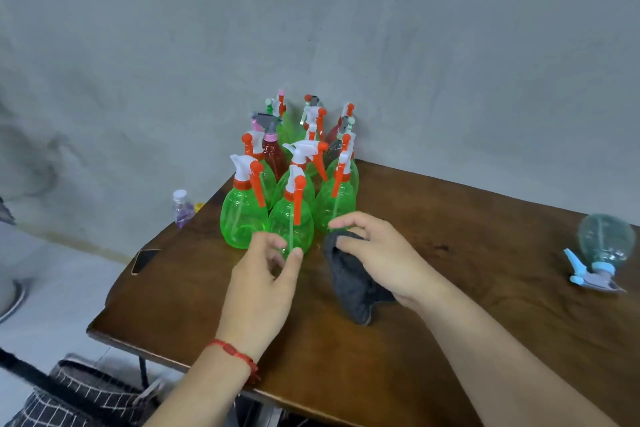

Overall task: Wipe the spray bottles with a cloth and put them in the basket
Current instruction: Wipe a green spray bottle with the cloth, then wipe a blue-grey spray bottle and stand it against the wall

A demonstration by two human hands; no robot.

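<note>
While the left hand (263, 284) hovered at the front green spray bottle (292, 222), which stood in the cluster at the far corner of the bench (450, 218), its fingers (296, 253) were spread around the base, not closed. The right hand (377, 253) pinched the grey cloth (349, 284) just beside it. This looked like the pick-up step; the next move would need a firm grip, then a lift toward the cloth.

Upright green spray bottles (242, 215) cluster beside a grey cloth (349, 282).
</note>
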